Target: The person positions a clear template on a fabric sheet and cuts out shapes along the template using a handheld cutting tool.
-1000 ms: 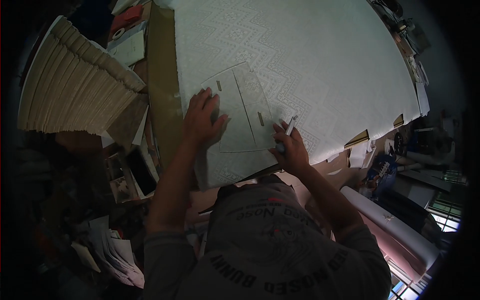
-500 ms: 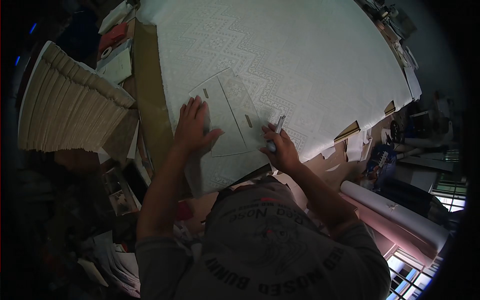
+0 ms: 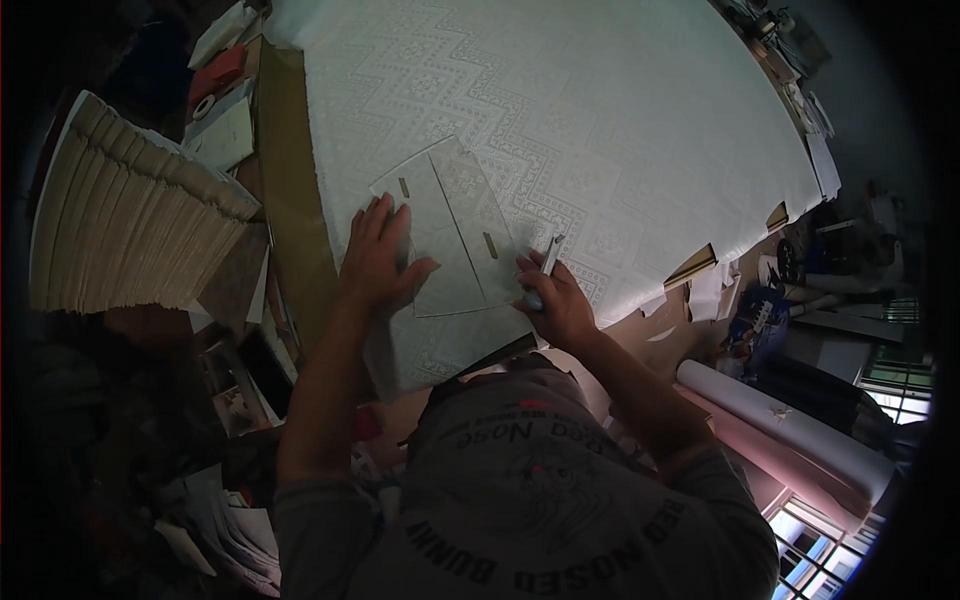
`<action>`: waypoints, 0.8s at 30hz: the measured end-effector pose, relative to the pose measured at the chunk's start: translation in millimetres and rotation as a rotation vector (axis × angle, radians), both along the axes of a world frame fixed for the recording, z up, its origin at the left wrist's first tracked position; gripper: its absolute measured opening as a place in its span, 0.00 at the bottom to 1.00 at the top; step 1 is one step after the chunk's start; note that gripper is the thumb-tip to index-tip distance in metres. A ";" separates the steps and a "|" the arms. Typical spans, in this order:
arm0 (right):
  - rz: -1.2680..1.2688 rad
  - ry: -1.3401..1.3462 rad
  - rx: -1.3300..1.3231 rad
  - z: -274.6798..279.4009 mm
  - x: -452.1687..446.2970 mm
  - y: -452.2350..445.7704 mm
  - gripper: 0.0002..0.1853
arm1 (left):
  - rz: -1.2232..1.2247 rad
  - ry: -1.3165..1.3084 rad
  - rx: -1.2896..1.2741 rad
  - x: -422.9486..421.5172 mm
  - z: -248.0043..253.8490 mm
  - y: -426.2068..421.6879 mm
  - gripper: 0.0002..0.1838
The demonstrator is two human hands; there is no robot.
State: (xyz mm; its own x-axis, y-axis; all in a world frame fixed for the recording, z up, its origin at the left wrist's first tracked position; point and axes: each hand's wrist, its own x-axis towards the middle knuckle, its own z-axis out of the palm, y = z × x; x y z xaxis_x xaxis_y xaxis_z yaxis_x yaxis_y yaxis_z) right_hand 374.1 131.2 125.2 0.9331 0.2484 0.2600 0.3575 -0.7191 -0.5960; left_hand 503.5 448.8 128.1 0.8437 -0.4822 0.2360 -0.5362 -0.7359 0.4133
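A clear template [image 3: 455, 240] with a dark line and two small slots lies on white patterned fabric [image 3: 620, 130]. My left hand [image 3: 378, 255] rests with spread fingers on the template's left edge and the fabric beside it. At the template's lower right corner is my right hand [image 3: 560, 303], its fingers closed round a slim silver cutter [image 3: 551, 255] that points up and away from me. The cutter's lower end is mostly hidden in my palm.
A thick stack of folded tan sheets [image 3: 135, 215] stands at the left. Beyond the table's brown edge [image 3: 290, 160] are a red item [image 3: 217, 75] and a tape roll [image 3: 204, 107]. Large rolls [image 3: 780, 430] lie at the lower right.
The view has shifted, so the table and template appear further left. My left hand's fingers are still spread on the template's edge, and my right hand still holds the cutter.
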 end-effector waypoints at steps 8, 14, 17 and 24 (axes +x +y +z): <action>0.005 -0.016 0.005 -0.9 -0.9 -1.7 0.30 | -0.020 -0.030 0.032 0.2 0.0 -0.3 0.51; 0.001 -0.004 0.003 2.2 -1.0 0.3 0.30 | -0.016 -0.024 0.019 0.6 2.9 -0.5 0.50; -0.002 -0.010 -0.002 0.5 -1.2 0.2 0.30 | -0.020 -0.026 0.018 -0.8 5.4 -1.1 0.49; 0.017 -0.017 -0.002 1.7 -0.9 -2.1 0.28 | -0.039 -0.029 0.010 -2.5 9.3 -0.5 0.47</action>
State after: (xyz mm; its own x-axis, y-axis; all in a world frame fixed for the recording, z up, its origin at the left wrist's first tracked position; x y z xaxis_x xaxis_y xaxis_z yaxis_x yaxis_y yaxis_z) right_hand 373.1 129.1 126.8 0.9241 0.2652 0.2752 0.3800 -0.7141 -0.5879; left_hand 501.0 448.3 137.4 0.8168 -0.5172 0.2556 -0.5766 -0.7179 0.3900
